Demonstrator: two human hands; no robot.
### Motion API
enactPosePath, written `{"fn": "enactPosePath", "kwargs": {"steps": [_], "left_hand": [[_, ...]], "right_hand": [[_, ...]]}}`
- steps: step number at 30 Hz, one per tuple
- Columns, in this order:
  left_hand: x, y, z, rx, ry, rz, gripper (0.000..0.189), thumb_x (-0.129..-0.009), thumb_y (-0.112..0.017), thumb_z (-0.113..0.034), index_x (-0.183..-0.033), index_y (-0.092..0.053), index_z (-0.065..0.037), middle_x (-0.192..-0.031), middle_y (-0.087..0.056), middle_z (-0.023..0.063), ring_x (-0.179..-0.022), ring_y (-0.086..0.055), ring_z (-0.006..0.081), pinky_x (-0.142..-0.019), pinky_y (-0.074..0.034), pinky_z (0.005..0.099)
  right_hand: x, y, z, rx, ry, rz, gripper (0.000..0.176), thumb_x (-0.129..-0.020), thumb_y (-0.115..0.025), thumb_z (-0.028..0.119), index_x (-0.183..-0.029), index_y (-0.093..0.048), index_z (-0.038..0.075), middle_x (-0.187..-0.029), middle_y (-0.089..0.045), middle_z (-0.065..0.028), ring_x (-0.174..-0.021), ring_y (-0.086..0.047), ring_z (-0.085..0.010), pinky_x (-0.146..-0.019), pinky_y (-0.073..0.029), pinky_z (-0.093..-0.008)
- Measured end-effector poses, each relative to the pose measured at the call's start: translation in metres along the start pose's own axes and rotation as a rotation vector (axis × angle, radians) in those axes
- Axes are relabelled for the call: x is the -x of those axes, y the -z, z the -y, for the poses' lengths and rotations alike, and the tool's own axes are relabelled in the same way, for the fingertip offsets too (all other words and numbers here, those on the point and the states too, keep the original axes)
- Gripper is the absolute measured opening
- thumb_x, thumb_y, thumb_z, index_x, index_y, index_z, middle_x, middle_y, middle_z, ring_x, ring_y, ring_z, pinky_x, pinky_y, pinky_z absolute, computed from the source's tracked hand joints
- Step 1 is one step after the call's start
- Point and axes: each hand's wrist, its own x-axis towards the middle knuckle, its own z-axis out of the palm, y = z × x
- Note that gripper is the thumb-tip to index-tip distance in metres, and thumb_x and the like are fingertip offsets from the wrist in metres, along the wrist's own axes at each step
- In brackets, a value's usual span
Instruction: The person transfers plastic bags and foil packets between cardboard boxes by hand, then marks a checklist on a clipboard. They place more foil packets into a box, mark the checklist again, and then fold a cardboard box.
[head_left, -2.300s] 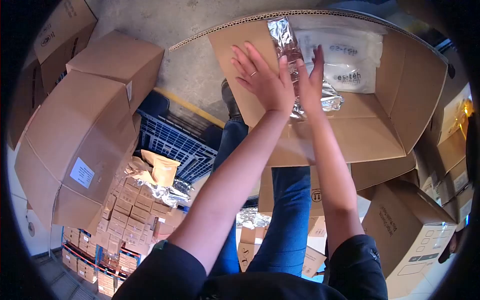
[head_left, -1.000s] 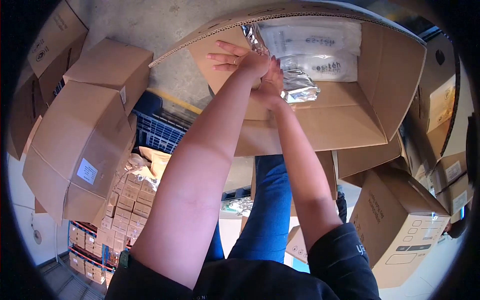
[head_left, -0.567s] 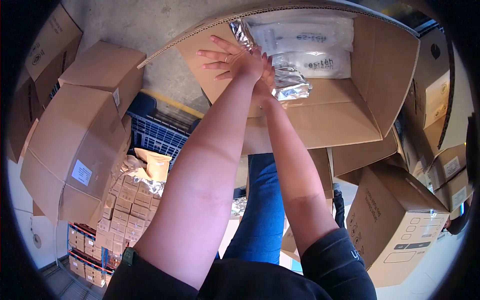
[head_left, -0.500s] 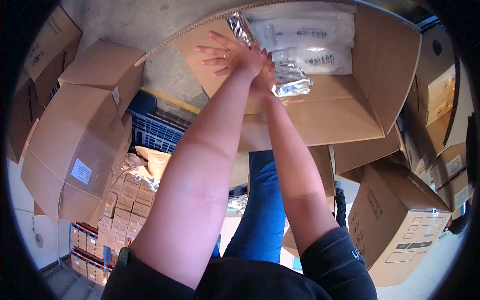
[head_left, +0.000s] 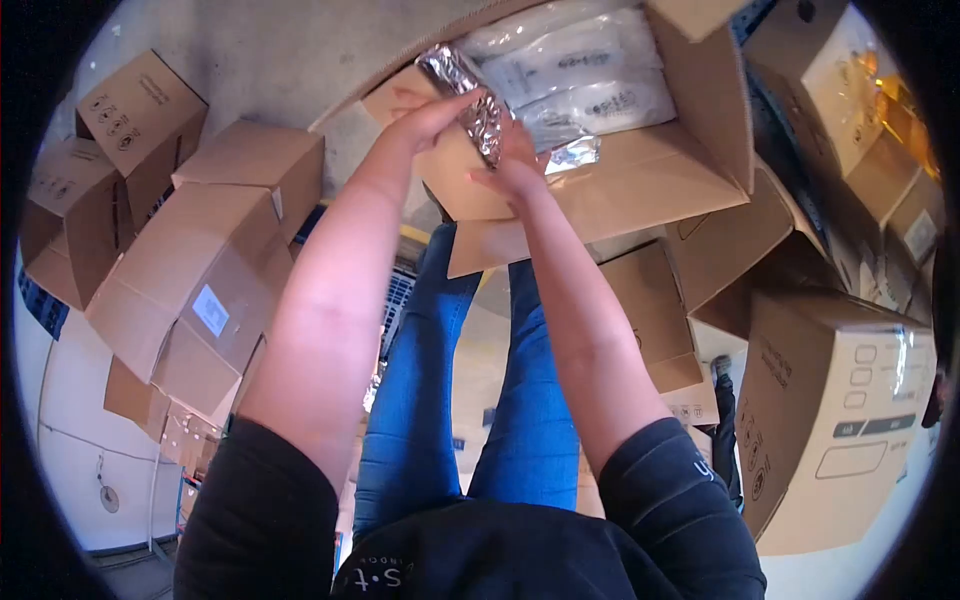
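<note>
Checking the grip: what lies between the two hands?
A silver foil pouch, held between the left hand and right hand above the open carton, in the head view.

Two hands, the left hand and the right hand, hold one foil pouch. One open carton contains three white printed bags. Four brown cartons stand at the left.

Bright, even light fills the room. It is strongest at the far right, where the stacked cartons wash out into yellowish glare. The foil pouch throws back hard glints (every crinkle catches it). Shadows stay soft. The fisheye lens bends the edges into a black ring, and the near sleeves lose detail.
</note>
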Motion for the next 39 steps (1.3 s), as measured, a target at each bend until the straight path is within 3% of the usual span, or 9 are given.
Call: {"fn": "enactPosePath", "kwargs": {"steps": [4, 10, 14, 22, 28, 32, 33, 35, 39], "left_hand": [[0.061, 0.064, 0.074, -0.197, -0.631, -0.158, 0.059, -0.088, -0.045, -0.040, -0.132, -0.033, -0.004, -0.129, -0.043, 0.0191, -0.119, -0.043, 0.0276, -0.101, -0.030, 0.0309], [0.280, 0.054, 0.199, -0.854, -0.183, 0.130, 0.051, -0.085, -0.040, -0.039, -0.126, -0.041, -0.007, -0.129, -0.040, 0.0204, -0.107, -0.049, 0.0358, -0.092, -0.038, 0.0459], [0.384, 0.059, 0.208, -0.903, -0.289, 0.005, 0.046, -0.081, -0.043, -0.046, -0.125, -0.047, -0.031, -0.143, -0.020, 0.0141, -0.125, -0.024, 0.0449, -0.097, -0.028, 0.0543], [0.360, 0.101, 0.234, -0.761, -0.409, 1.111, 0.043, -0.086, -0.038, -0.051, -0.109, -0.062, -0.024, -0.120, -0.054, 0.0093, -0.117, -0.044, 0.0284, -0.100, -0.029, 0.0375], [0.310, 0.158, 0.332, -0.721, -0.690, 0.694, 0.045, -0.090, -0.032, -0.047, -0.124, -0.049, -0.024, -0.134, -0.040, 0.0068, -0.129, -0.025, 0.0296, -0.105, -0.015, 0.0442], [0.191, 0.173, 0.411, -0.412, -0.923, 0.487, 0.047, -0.092, -0.028, -0.047, -0.125, -0.048, -0.020, -0.132, -0.042, 0.0099, -0.128, -0.030, 0.0277, -0.103, -0.023, 0.0379], [0.207, 0.186, 0.394, -0.132, -0.580, 0.711, 0.040, -0.091, -0.036, -0.041, -0.116, -0.056, -0.016, -0.116, -0.056, 0.0099, -0.111, -0.050, 0.0274, -0.093, -0.037, 0.0340], [0.359, 0.280, 0.337, -0.470, -0.785, 0.350, 0.030, -0.087, -0.048, -0.029, -0.103, -0.062, -0.008, -0.105, -0.062, 0.0084, -0.092, -0.060, 0.0196, -0.083, -0.044, 0.0313], [0.513, 0.368, 0.261, 0.316, -1.209, 0.192, 0.025, -0.086, -0.056, -0.024, -0.100, -0.058, -0.003, -0.094, -0.056, 0.0037, -0.090, -0.052, 0.0131, -0.081, -0.042, 0.0279]], "right_hand": [[0.062, 0.021, -0.038, 0.204, 0.383, -0.048, 0.061, -0.075, -0.058, 0.015, -0.130, -0.033, 0.013, -0.123, -0.045, -0.0134, -0.113, -0.044, -0.0306, -0.094, -0.030, -0.0499], [0.222, 0.088, -0.082, 0.128, 0.506, -0.197, 0.031, -0.078, -0.050, 0.010, -0.109, -0.051, 0.007, -0.093, -0.057, -0.0139, -0.087, -0.054, -0.0312, -0.076, -0.042, -0.0426], [0.317, 0.098, -0.118, 0.365, 0.177, 0.059, 0.033, -0.079, -0.047, 0.023, -0.107, -0.050, 0.006, -0.092, -0.057, -0.0166, -0.087, -0.055, -0.0344, -0.077, -0.043, -0.0455], [0.388, 0.025, -0.157, 0.130, -0.539, 0.080, 0.043, -0.074, -0.055, 0.029, -0.111, -0.057, 0.007, -0.106, -0.059, -0.0169, -0.095, -0.058, -0.0303, -0.080, -0.047, -0.0380], [0.308, -0.127, -0.100, -0.762, -0.530, 0.182, 0.057, -0.084, -0.047, 0.048, -0.119, -0.050, 0.003, -0.104, -0.061, -0.0148, -0.088, -0.060, -0.0224, -0.074, -0.047, -0.0391], [0.256, -0.114, -0.011, -0.392, -0.238, 0.417, 0.062, -0.083, -0.042, 0.056, -0.116, -0.053, 0.004, -0.109, -0.059, -0.0148, -0.097, -0.056, -0.0264, -0.079, -0.045, -0.0403], [0.241, -0.108, 0.004, -0.297, -0.159, 0.431, 0.063, -0.083, -0.041, 0.058, -0.115, -0.054, 0.005, -0.111, -0.058, -0.0148, -0.100, -0.055, -0.0274, -0.081, -0.044, -0.0405], [0.169, -0.106, 0.006, 0.160, 0.082, 0.319, 0.057, -0.083, -0.042, 0.056, -0.105, -0.061, 0.006, -0.109, -0.058, -0.0185, -0.101, -0.055, -0.0279, -0.082, -0.044, -0.0399], [0.301, 0.007, 0.214, 0.177, 0.334, -0.176, 0.040, -0.080, -0.047, 0.034, -0.091, -0.062, -0.001, -0.101, -0.059, -0.0215, -0.094, -0.056, -0.0366, -0.084, -0.043, -0.0422]]}}
